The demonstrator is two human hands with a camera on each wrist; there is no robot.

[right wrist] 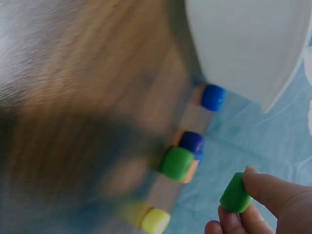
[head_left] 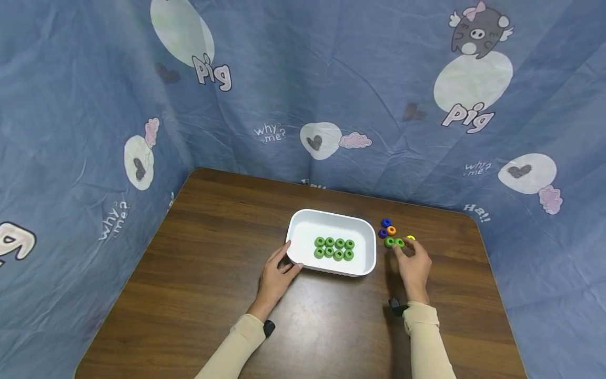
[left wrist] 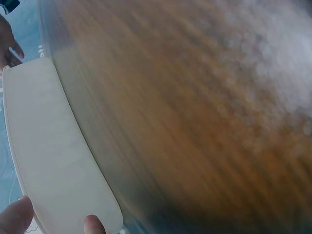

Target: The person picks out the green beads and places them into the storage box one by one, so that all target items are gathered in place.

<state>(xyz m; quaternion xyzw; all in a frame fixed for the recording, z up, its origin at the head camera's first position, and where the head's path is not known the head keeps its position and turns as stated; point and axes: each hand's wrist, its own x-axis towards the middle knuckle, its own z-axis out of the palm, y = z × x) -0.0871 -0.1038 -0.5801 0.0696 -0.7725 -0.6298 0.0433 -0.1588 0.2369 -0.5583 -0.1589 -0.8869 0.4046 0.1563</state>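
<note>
My right hand pinches a green bead between thumb and fingers, just above the table at the tray's right. Beside it in the head view lies another green bead. A white plastic tray holds several green beads in two rows. At the tray's near left corner, my left hand holds the outside, fingers on the left end and thumb along the front wall. The left wrist view shows two fingertips against the tray's white wall.
Behind the green beads sit a blue bead, a purple bead and an orange bead. A yellow bead is partly hidden by the right hand. The brown wooden table meets blue printed cloth behind and at both sides.
</note>
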